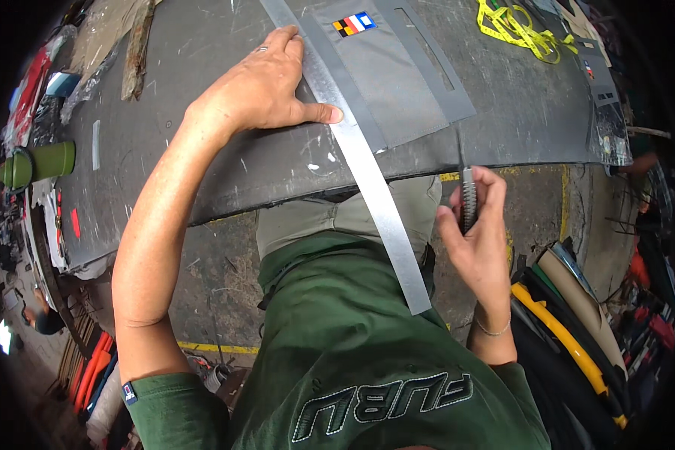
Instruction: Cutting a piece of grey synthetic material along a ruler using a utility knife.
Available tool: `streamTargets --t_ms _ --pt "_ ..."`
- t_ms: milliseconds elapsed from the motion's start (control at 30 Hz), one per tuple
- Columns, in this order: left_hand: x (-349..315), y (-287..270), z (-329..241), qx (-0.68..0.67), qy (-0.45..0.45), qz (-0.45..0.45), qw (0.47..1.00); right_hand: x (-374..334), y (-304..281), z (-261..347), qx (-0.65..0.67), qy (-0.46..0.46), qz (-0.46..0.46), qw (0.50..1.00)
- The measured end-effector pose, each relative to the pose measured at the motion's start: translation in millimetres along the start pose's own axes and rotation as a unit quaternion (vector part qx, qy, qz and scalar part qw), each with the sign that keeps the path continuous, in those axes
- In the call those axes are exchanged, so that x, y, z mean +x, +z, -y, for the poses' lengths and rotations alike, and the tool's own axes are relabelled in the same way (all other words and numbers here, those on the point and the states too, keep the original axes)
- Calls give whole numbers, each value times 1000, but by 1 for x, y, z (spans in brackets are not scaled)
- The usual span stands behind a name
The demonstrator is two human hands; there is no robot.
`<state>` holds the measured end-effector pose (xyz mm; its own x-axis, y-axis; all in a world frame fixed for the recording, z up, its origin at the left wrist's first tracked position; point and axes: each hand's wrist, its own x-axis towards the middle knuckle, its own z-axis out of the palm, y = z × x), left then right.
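Note:
A long metal ruler [373,174] lies slantwise over the table, along the left side of a grey fabric panel [406,82]; its near end juts past the table edge over my lap. My left hand [259,90] holds the ruler down, thumb and fingers spread along its left edge. The panel has a small colourful flag patch [354,25] and a narrow slot [425,49] near its right side. In my right hand [478,225] is a cutter knife [469,196] with a dark ribbed handle. Its thin blade points away from me, beside the panel's near right corner.
The dark table [277,165] ends just before my lap. A yellow measuring tape [514,28] lies tangled at the far right. A green bottle [52,163] and a strip of wood [136,52] are on the left. Rolls of material [559,330] stand at lower right.

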<state>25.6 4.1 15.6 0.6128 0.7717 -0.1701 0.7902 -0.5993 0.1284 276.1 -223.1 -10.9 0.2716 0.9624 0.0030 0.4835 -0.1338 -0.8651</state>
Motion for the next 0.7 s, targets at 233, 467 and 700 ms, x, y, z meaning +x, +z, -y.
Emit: streamTargets --t_ms 233,467,700 --pt "0 -10 -12 51 1 35 998 38 19 54 -19 -111 41 993" --pt "0 -1 -8 46 24 -7 999 101 79 71 -132 -166 65 975" --pt "-5 7 -4 35 33 -47 998 118 96 73 -189 -125 88 970"
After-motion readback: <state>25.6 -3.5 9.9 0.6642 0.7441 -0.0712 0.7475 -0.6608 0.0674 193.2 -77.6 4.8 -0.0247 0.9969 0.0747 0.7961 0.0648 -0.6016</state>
